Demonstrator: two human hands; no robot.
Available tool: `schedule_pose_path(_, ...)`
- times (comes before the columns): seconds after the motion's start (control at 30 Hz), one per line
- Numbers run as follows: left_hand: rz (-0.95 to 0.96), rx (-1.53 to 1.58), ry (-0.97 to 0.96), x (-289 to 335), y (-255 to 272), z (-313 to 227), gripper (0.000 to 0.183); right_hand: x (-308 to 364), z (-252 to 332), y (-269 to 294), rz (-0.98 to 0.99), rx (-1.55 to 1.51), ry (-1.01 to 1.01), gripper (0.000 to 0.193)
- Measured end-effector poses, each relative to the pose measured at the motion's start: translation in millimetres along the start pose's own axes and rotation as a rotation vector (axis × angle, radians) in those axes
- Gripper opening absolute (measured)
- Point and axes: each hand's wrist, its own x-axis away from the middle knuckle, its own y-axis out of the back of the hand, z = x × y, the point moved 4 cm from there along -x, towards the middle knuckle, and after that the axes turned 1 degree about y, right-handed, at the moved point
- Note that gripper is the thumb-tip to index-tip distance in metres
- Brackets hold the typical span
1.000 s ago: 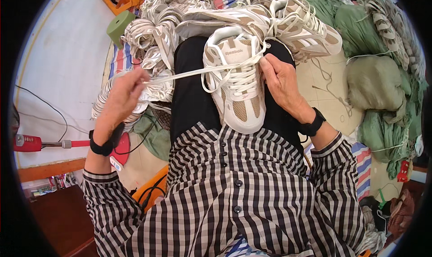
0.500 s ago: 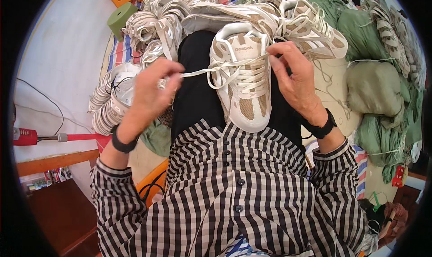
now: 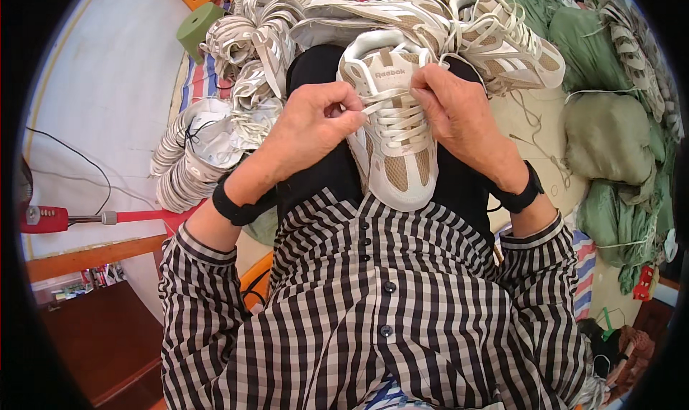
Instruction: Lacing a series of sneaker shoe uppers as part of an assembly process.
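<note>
A white and beige sneaker (image 3: 397,159) rests on my lap, toe toward me, between my black trouser legs. My left hand (image 3: 310,126) pinches the white shoelace (image 3: 387,107) at the shoe's left side near the top eyelets. On the right side of the tongue, my right hand (image 3: 459,112) grips the same lace. Both hands sit close together over the upper lacing. Each wrist wears a black band.
Several matching sneakers (image 3: 502,40) lie piled beyond my knees, and more stack at the left (image 3: 194,159). Green cloth sacks (image 3: 610,137) fill the right side. A green stool (image 3: 197,26) stands far left, a red-handled tool (image 3: 50,218) on the pale floor.
My left hand had the lace stretched far out to the left; it has come in to the shoe. Both hands now meet at the top of the lacing.
</note>
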Motion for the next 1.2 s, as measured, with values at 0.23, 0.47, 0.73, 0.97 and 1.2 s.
schedule_pose_path(0.23,0.133,0.069,-0.012,7.0,-3.9,-20.2,0.008,17.3,-51.3,56.3,-0.159,-0.254,-0.228,0.009)
schedule_pose_path(0.47,0.037,-0.132,-0.029,8.8,-5.6,-22.2,0.011,75.1,-129.2,158.8,-0.372,-0.476,-0.587,0.009)
schedule_pose_path(0.73,-0.307,-0.446,-0.283,-0.5,0.6,-1.3,0.019,84.1,-205.3,157.5,-0.381,-0.487,-0.661,0.01)
schedule_pose_path(0.97,-0.255,-0.427,-0.237,4.9,8.2,8.9,0.01,59.9,-100.4,97.5,-0.318,0.239,-0.297,0.021)
schedule_pose_path(1.2,-0.198,-0.082,-0.139,-20.0,51.3,-34.6,0.006,55.6,-35.2,11.2,-0.075,0.178,-0.138,0.032)
